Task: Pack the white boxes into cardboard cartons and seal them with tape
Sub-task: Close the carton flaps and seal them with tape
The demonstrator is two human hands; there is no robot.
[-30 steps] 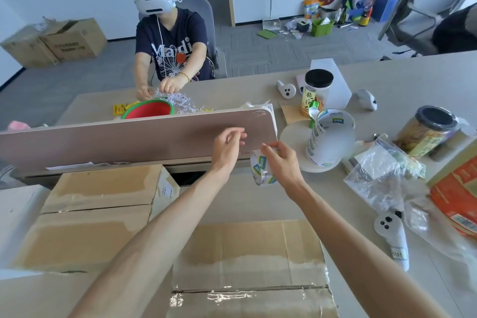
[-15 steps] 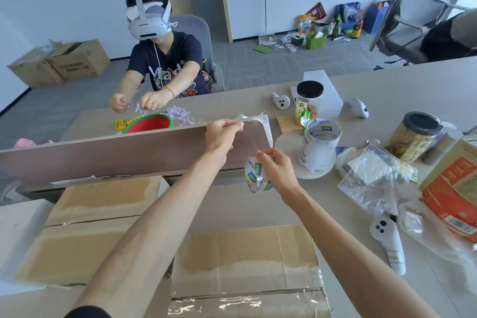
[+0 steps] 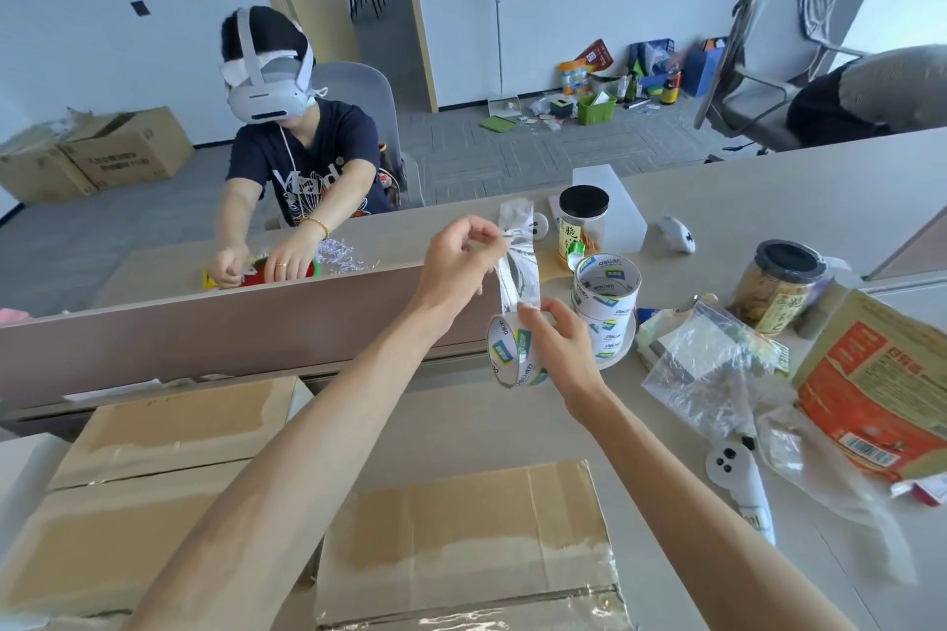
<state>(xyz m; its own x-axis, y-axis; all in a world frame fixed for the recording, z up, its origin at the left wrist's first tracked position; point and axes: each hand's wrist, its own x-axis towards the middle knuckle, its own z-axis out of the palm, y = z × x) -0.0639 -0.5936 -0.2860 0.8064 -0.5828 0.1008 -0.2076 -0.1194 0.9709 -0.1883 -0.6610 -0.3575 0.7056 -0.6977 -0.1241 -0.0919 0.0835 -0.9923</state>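
Taping stage. The left hand pinches the free end of the clear tape strip. The right hand grips the tape roll just below, so the strip runs nearly upright between them, above the table. The cardboard carton lies below both hands and nearer the person, flaps shut, with the roll hand the closer. The strip would probably have to be swung down flat onto its top. The carton's near edge is cut off by the frame, its seam is hard to trace under glare, and no white boxes show. A second carton sits just left.
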